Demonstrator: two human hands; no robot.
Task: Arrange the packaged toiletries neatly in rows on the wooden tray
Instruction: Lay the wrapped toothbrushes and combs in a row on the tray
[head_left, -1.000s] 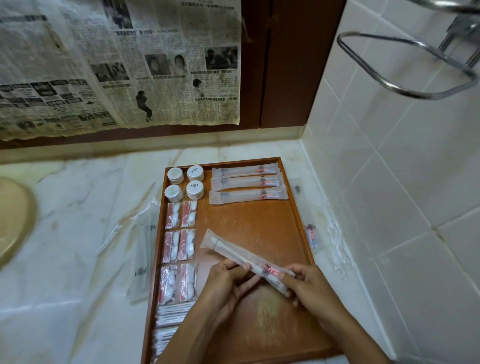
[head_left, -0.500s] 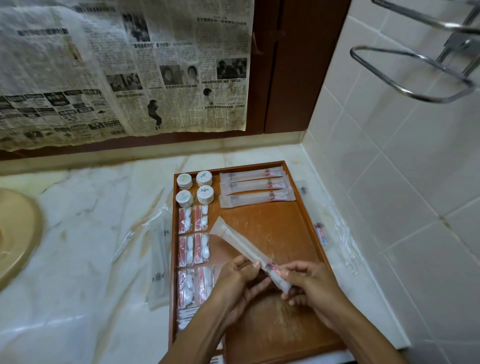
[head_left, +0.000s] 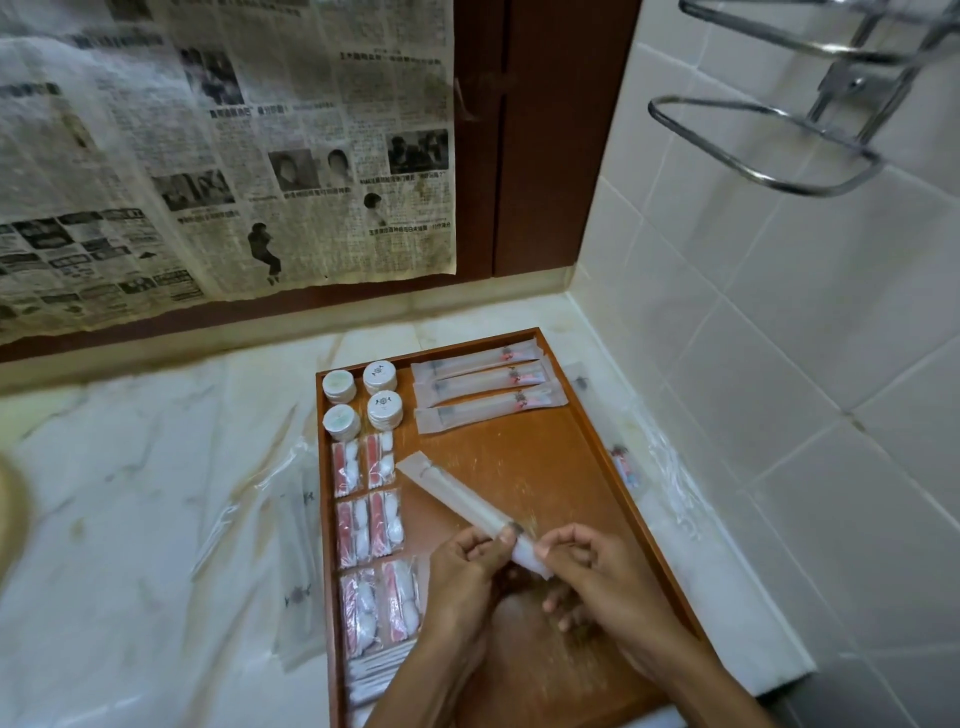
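Wooden tray (head_left: 571, 467) on the marble counter (head_left: 130, 493), set into the corner by the tiled wall (head_left: 779, 364); I list its contents as seen from the head camera; far left corner, four round white capped tubs (head_left: 363, 397) in a two-by-two block; far right, three long frosted packets (head_left: 483, 389) lying in a row, one behind another; left edge, six small red-and-white sachets (head_left: 366, 519) in pairs, with a bundle of thin white sticks (head_left: 374, 670) nearest me; held item, one long frosted packet (head_left: 457, 501), angled across the tray's middle; my left hand (head_left: 462, 571) and right hand (head_left: 597, 577) both pinch its near end, fingers curled round it; off-tray, clear wrapped items (head_left: 296, 545) lie on the counter left of the tray, more (head_left: 628, 467) between tray and wall; newspaper (head_left: 223, 156) hangs behind
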